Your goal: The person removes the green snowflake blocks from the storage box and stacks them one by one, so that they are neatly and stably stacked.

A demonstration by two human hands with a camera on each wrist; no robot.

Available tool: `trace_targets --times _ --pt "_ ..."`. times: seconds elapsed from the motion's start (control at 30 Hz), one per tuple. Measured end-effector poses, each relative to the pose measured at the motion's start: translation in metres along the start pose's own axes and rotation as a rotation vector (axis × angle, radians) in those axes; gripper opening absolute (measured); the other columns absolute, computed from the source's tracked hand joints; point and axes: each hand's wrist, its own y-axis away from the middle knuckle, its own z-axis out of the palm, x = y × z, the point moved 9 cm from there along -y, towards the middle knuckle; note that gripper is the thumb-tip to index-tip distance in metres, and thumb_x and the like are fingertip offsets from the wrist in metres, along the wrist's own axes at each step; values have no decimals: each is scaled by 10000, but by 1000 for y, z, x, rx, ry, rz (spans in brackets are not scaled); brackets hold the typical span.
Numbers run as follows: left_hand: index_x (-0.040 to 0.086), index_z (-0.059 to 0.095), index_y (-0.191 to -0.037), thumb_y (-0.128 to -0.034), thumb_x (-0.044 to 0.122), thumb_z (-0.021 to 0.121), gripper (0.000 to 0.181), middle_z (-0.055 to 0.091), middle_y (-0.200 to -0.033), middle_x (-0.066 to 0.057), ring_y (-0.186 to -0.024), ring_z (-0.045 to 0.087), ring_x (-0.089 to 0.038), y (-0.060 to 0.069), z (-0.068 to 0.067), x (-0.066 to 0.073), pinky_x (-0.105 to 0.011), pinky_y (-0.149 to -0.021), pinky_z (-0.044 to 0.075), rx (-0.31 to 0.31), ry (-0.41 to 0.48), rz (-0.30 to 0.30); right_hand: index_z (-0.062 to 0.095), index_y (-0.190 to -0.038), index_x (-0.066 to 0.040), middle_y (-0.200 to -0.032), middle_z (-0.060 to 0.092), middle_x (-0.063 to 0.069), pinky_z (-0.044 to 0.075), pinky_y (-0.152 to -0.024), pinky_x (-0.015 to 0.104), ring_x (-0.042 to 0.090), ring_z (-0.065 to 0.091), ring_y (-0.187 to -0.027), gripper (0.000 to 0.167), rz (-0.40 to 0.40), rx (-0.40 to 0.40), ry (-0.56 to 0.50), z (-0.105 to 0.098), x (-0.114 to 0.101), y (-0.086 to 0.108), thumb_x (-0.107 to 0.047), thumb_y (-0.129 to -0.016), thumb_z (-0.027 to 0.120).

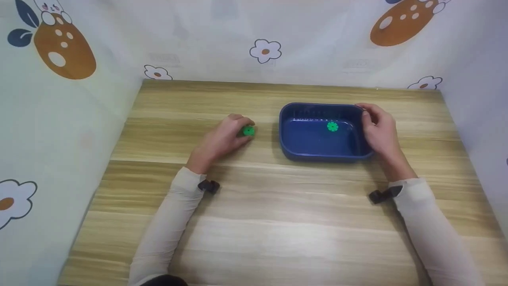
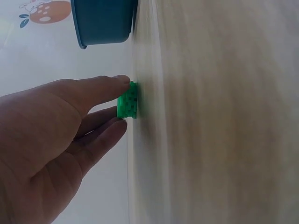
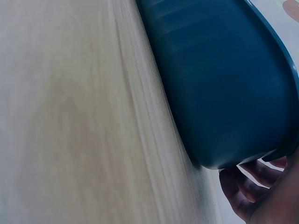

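Observation:
My left hand (image 1: 223,140) pinches a small stack of bright green notched plastic discs (image 1: 249,130) between thumb and fingertips, low over the table left of the tub. Seen from the left wrist, the stack (image 2: 127,101) stands very near or on the wood; I cannot tell if it touches. A dark blue rectangular plastic tub (image 1: 303,139) sits to the right. On its floor lies one green notched disc (image 1: 332,126). My right hand (image 1: 381,133) grips the tub's right end, thumb at the rim; in the right wrist view its fingers (image 3: 236,193) curl against the outer wall.
The wood-grain table (image 1: 254,222) reaches back to a pale wall (image 1: 214,47) printed with flowers and orange fruit shapes. More wall stands at left and right. Each wrist carries a small black camera mount, such as the left mount (image 1: 209,186).

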Motion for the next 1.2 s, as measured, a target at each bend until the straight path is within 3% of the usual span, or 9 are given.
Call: trace_targets --times 0.3,0.5,0.7,0.77,0.87,1.07,1.2 --pt "63 714 -1361 -979 266 818 445 671 -1402 -155 -1335 608 -322 4 -6 1 -460 -1123 552 30 -27 24 724 -1388 -109 -1341 742 146 469 -953 164 52 627 -1051 359 -1 -10 13 1 -1 1 -178 -1125 491" --pt "72 694 -1388 -1023 271 761 422 667 -1447 -125 -1408 565 -319 0 -18 10 -460 -1194 490 105 -42 72 724 -1388 -110 -1336 742 145 469 -958 177 61 627 -1050 358 10 -11 10 2 -1 0 -184 -1124 494" --pt "145 685 -1413 -1072 294 689 372 661 -1463 -54 -1423 561 -245 -7 -32 16 -435 -1192 495 188 -12 22 727 -1391 -125 -1355 739 139 471 -984 196 75 636 -1075 363 19 -11 12 1 -1 0 -214 -1127 495" --pt "155 685 -1412 -1081 303 672 363 662 -1461 -47 -1424 562 -235 -10 -34 21 -424 -1199 491 205 5 31 728 -1391 -125 -1362 738 135 474 -991 200 78 637 -1083 362 23 -10 11 0 0 0 -217 -1127 497" --pt "143 698 -1389 -1088 283 657 335 688 -1429 -51 -1404 583 -233 -16 -31 35 -404 -1209 482 219 40 92 724 -1395 -122 -1379 732 129 478 -1013 214 91 639 -1117 364 28 -14 10 0 0 1 -225 -1130 497" --pt "95 744 -1313 -1080 185 663 263 749 -1327 -69 -1305 642 -230 -35 -14 75 -350 -1169 509 194 118 284 712 -1408 -125 -1412 718 111 491 -1105 319 157 642 -1201 372 47 -32 8 1 2 1 -240 -1139 483" --pt "73 748 -1306 -1075 151 664 258 751 -1317 -88 -1277 659 -226 -48 0 98 -315 -1148 526 158 153 361 725 -1393 -133 -1376 732 118 478 -1038 257 140 630 -1131 368 41 -22 1 2 2 1 -237 -1133 487"
